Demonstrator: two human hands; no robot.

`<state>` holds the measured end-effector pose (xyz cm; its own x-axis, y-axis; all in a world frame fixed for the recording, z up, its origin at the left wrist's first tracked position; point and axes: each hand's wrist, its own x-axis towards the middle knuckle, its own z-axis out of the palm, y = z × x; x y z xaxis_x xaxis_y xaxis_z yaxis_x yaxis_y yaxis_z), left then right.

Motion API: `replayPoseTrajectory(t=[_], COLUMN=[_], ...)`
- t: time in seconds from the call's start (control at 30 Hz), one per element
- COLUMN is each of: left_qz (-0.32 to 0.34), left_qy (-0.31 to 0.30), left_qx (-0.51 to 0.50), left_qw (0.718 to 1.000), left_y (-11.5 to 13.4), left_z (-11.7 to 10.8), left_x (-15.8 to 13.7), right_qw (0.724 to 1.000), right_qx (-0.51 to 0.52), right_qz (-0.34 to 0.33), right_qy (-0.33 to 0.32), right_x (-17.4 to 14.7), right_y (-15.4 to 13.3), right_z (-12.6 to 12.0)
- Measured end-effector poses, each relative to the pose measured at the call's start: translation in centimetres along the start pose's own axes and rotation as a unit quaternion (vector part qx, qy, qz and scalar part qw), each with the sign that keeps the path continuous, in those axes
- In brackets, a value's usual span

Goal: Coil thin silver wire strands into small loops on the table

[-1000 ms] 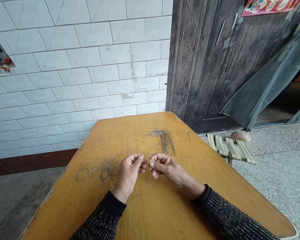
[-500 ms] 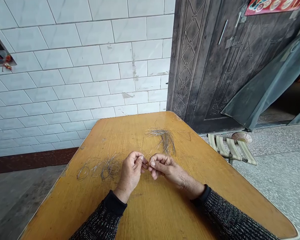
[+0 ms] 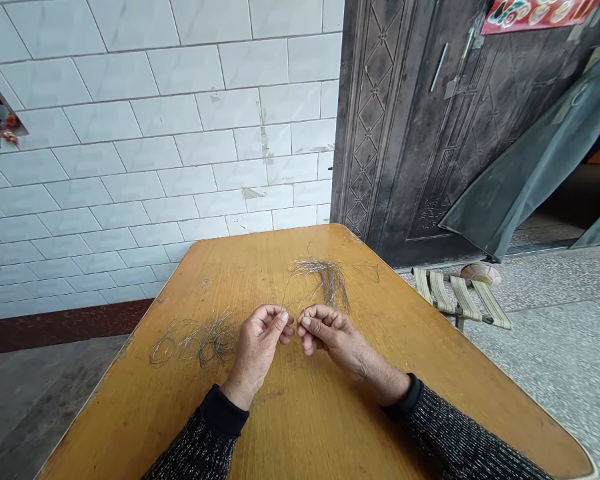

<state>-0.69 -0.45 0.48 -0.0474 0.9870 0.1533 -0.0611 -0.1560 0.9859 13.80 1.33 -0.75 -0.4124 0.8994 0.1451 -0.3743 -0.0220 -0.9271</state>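
Fingers (image 3: 279, 321) of the left hand (image 3: 255, 347) and right hand (image 3: 333, 333) pinch a wire (image 3: 285, 292) at their tips; beyond the wire lies a bundle (image 3: 333, 283), left of it coils (image 3: 214, 341).

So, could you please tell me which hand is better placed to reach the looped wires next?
Probably the left hand: the looped wires lie just beside it, while the right hand is farther away.

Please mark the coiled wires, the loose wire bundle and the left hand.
coiled wires (image 3: 216, 343): head view, on the densest loops.
loose wire bundle (image 3: 332, 279): head view, among its strands.
left hand (image 3: 257, 343): head view, near the thumb's base.
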Motion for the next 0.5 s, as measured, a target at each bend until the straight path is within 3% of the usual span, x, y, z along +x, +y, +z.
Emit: replayPoseTrajectory(t=[0.5], left_qz=[-0.063], left_qy=[-0.009], left_qx=[-0.073], left_qw=[0.995], left_y=[-0.42], left_z=[-0.38], left_x=[0.12], right_qw=[0.999], right_qx=[0.039], right_qz=[0.03], right_qy=[-0.018], right_x=[-0.04], right_y=[0.14], right_z=[0.06])
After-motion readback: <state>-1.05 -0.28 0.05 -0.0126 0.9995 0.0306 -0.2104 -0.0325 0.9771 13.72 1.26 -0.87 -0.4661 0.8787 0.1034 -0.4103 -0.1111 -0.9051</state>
